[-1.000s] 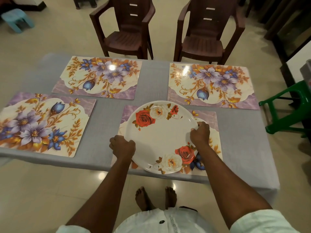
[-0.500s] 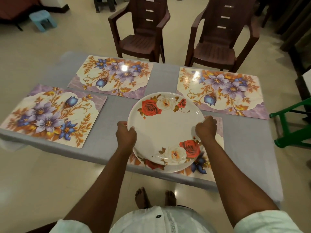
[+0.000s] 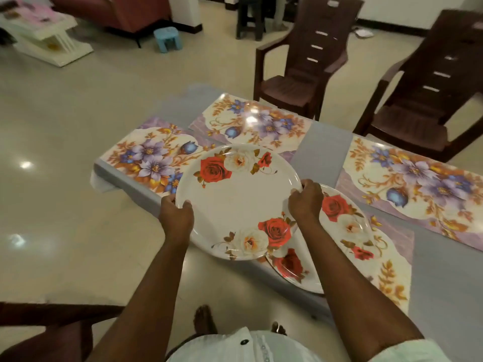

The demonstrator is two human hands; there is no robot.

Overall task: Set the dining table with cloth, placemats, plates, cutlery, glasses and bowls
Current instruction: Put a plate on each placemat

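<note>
Two hands hold one white plate [image 3: 236,202] printed with red and cream roses, raised above the near edge of the table; left hand [image 3: 177,216] grips its left rim, thumb on the upper face and fingers curled beneath; right hand [image 3: 305,200] grips its right rim, knuckles uppermost, fingers wrapped over the edge; held plate roughly level, no writing or maker's mark legible on it; second plate [image 3: 345,231] of the same rose pattern lies on the near right placemat [image 3: 392,270], partly hidden behind the right forearm and the held plate; near left placemat [image 3: 149,158], far left placemat [image 3: 261,124] and far right placemat [image 3: 418,184], each with purple and blue flowers on cream, lie flat on the grey tablecloth [image 3: 321,142], no lettering readable; two dark brown plastic chairs [image 3: 303,64] stand at the far side of the table; small blue stool [image 3: 167,39] on the pale floor beyond; bare feet and white garment at the lower edge.
</note>
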